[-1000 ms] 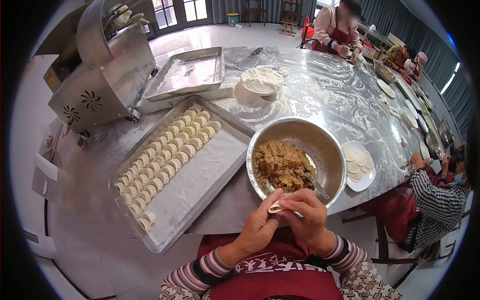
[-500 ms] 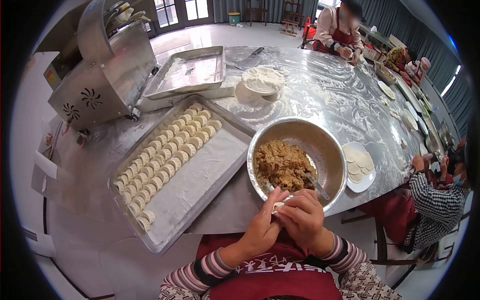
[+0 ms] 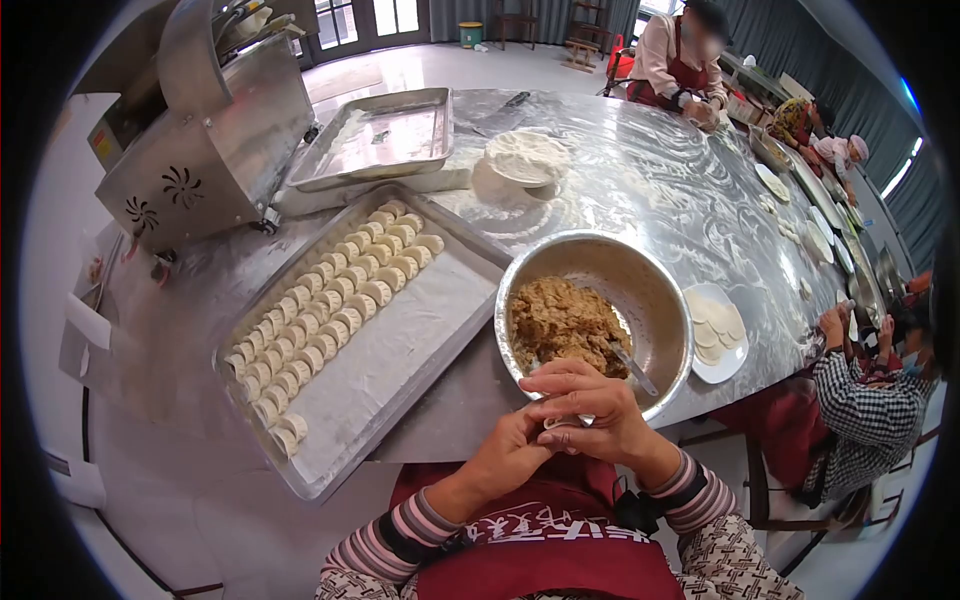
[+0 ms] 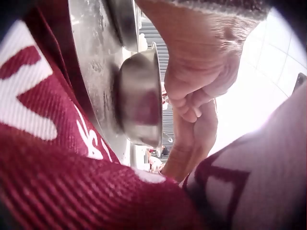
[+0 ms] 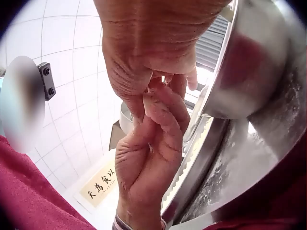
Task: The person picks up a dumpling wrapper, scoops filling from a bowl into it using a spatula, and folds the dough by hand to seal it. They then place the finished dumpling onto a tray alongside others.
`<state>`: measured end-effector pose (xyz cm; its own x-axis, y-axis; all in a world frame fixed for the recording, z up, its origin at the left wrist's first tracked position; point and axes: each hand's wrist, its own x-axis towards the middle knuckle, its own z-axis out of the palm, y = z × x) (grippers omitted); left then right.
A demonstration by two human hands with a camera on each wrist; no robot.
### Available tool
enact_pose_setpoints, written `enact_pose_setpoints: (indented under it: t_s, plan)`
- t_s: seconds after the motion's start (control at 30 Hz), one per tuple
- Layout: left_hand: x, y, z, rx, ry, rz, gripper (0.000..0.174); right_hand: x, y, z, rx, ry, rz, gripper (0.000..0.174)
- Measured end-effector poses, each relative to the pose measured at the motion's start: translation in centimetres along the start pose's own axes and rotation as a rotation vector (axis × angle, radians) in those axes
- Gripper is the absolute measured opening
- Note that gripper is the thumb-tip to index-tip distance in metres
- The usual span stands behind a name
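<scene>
Both hands meet over the near rim of a steel bowl point(image 3: 662, 292) in the head view. Between them a small white dumpling point(image 3: 562, 422) shows only in part, mostly covered by fingers. My left hand point(image 3: 505, 452) pinches it from the left, thumb and fingertips together. From the other side my right hand point(image 3: 605, 418) grips it, its upper fingers stretched across the top. Brown filling point(image 3: 562, 320) lies in the bowl with a spoon point(image 3: 638, 374) stuck in it. In the right wrist view the fingertips of both hands overlap and hide the dumpling.
Left of the bowl, a lined tray point(image 3: 400, 370) carries rows of shaped dumplings point(image 3: 345, 287). A plate of round wrappers point(image 3: 718, 330) stands to the right. Farther back are a flour bowl point(image 3: 525, 158), an upper tray point(image 3: 375, 135) and a steel machine point(image 3: 215, 130). Other people sit around the table.
My right hand has turned over the dumpling, its fingers now reaching left across the top. The left fingers have drawn down and in, and less of the dumpling's edge shows.
</scene>
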<state>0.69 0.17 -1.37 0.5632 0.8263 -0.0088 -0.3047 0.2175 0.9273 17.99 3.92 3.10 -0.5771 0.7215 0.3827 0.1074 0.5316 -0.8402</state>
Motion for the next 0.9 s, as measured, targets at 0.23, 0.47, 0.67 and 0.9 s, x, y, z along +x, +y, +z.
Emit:
enact_pose_setpoints:
  t_s: [0.23, 0.47, 0.67, 0.9]
  plan:
    - [0.1, -0.2, -0.2, -0.044, 0.024, 0.03, 0.024, 0.1, 0.2, 0.8, 0.014, 0.063, -0.016, 0.028]
    - [-0.1, 0.1, -0.1, -0.011, 0.05, 0.059, 0.022, 0.5, -0.2, 0.8, -0.181, 0.039, -0.092, 0.014]
    - [0.1, -1.2, -0.3, -0.034, 0.1, 0.113, 0.025, 0.1, 0.5, 0.8, -0.203, 0.03, -0.13, 0.021]
    - [0.4, 0.8, 0.6, 0.151, 0.186, 0.225, 0.033, -0.3, 0.1, 0.8, -0.042, 0.184, -0.045, 0.036]
